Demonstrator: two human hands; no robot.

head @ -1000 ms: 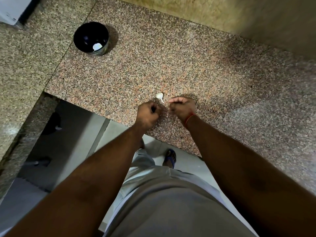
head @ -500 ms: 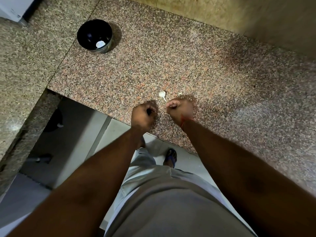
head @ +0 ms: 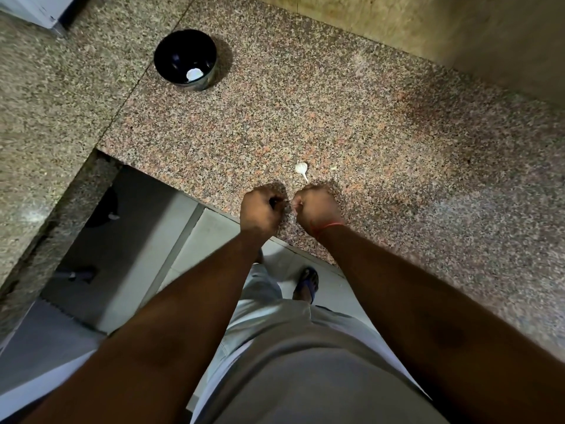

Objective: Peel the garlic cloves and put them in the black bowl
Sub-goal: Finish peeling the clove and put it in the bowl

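1. My left hand [head: 263, 209] was curled into a fist above the near edge of the granite bench [head: 382, 123], at about 6 o'clock on the slab; I could not tell what, if anything, it held.
2. My right hand [head: 316, 206] was curled the same way just beside it, knuckles almost touching, a red thread [head: 328, 225] on its wrist; whatever it pinched was hidden.
3. One unpeeled garlic clove [head: 301, 168] lay on the bench just beyond my right hand, at its 12 o'clock, its thin tail pointing back towards me.
4. The black bowl [head: 183, 56] stood well apart at 10 o'clock, near the seam between the slabs, with one white peeled clove [head: 193, 74] inside.
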